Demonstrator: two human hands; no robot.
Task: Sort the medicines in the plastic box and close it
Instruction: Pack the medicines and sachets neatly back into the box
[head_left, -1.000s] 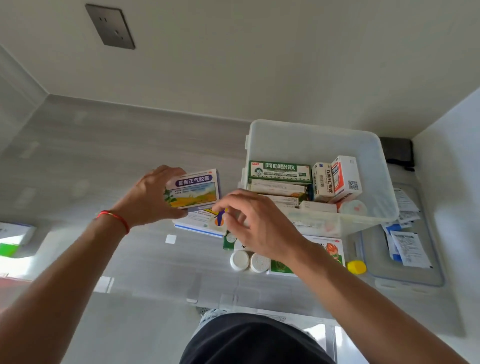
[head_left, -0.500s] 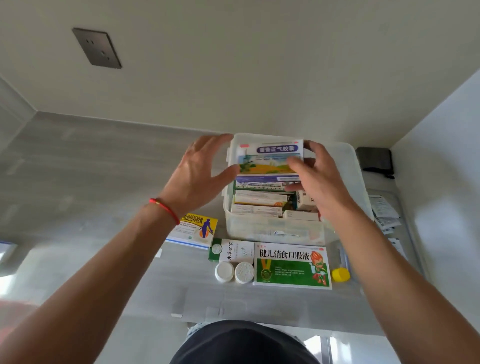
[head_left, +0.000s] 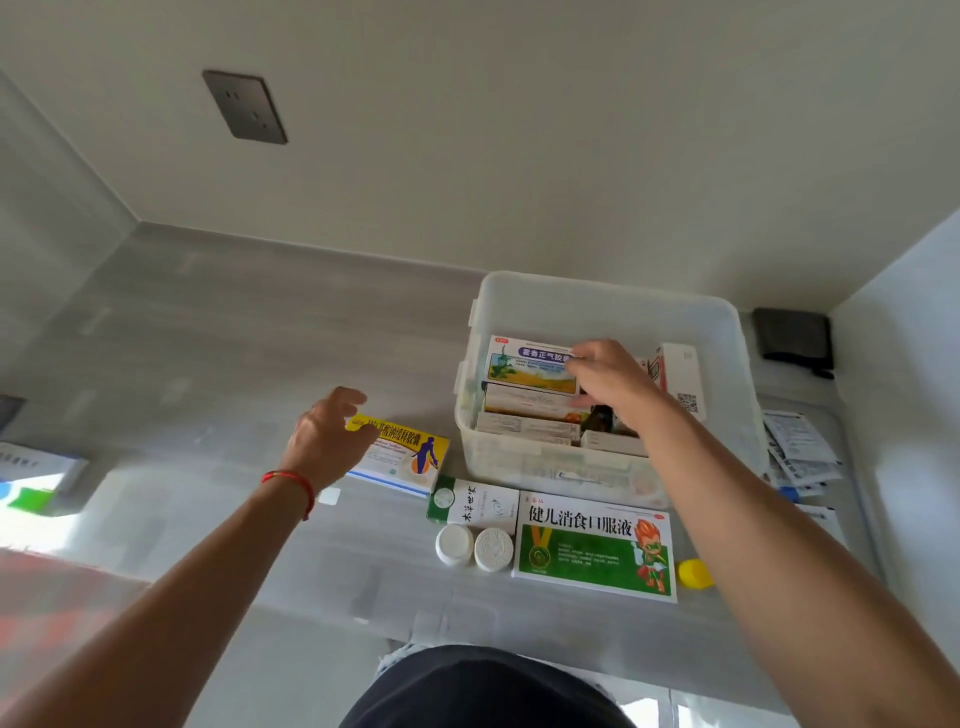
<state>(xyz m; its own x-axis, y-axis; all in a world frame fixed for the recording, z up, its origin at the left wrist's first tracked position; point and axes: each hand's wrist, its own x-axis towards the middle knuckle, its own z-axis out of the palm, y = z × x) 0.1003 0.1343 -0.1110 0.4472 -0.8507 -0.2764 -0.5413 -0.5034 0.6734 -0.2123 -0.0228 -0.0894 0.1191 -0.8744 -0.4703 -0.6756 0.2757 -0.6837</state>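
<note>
Inside the plastic box (head_left: 597, 306), right hand (head_left: 608, 379) hides its grip; left hand (head_left: 327, 436) open.

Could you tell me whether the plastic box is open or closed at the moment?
Open. The plastic box has no lid on top, and the right hand reaches inside among the medicine cartons.

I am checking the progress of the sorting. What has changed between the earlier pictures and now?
The blue-label box, held in the left hand beside the bin a second ago, now stands inside the plastic bin. The left hand has let go and moved back over the yellow box. The right hand rests on the blue-label box. The green box and white bottles stayed in place.
</note>
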